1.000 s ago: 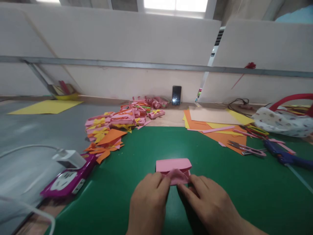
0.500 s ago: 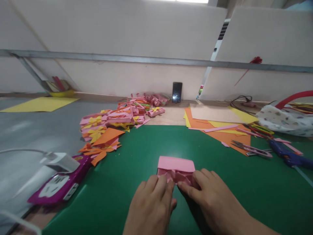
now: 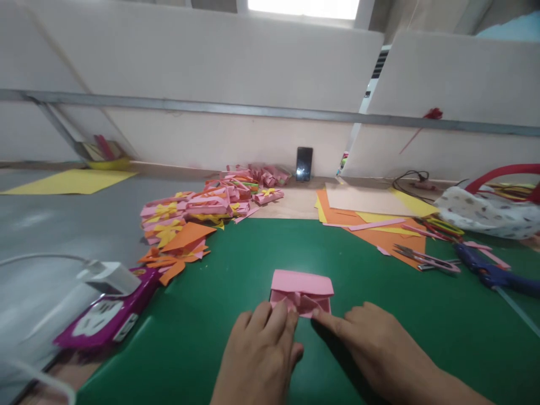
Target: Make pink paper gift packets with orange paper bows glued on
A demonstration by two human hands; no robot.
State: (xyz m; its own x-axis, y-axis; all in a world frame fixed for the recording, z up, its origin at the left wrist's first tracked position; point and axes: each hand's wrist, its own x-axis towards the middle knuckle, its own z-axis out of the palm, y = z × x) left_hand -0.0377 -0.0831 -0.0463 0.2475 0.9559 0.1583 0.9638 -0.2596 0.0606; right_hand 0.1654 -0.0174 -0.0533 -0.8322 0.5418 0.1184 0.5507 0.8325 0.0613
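Both hands low and close together on the green mat [image 3: 379, 315], fingertips pressed onto the near edge of a folded pink paper piece [image 3: 301, 289]. Left hand [image 3: 259, 354] flat, fingers [image 3: 278, 318] bent onto the crumpled near-left part of the paper. Right hand [image 3: 379, 346] just beside it, fingers stretched out flat and a fingertip touching the paper's near-right corner; neither hand closed round anything, only pressing down. Pink paper piece lying flat on the mat directly ahead of the fingertips, its far half smooth and rectangular, its near half gathered into small folds between the two hands.

Further ahead and to the left of the left hand, a heap of pink, yellow and orange paper pieces [image 3: 198, 216] spread over the table [image 3: 63, 225]. Well left of the left hand, a purple power strip [image 3: 105, 320] with a white plug [image 3: 112, 275] in it. Ahead and to the right of the right hand, loose orange and yellow sheets [image 3: 371, 216], with scissors [image 3: 426, 260] on their near edge and a blue glue gun [image 3: 491, 273] beyond those. Far ahead of both hands, a dark phone [image 3: 304, 163] leaning upright against the back wall. At the far right, a patterned bag with a red handle [image 3: 489, 211].
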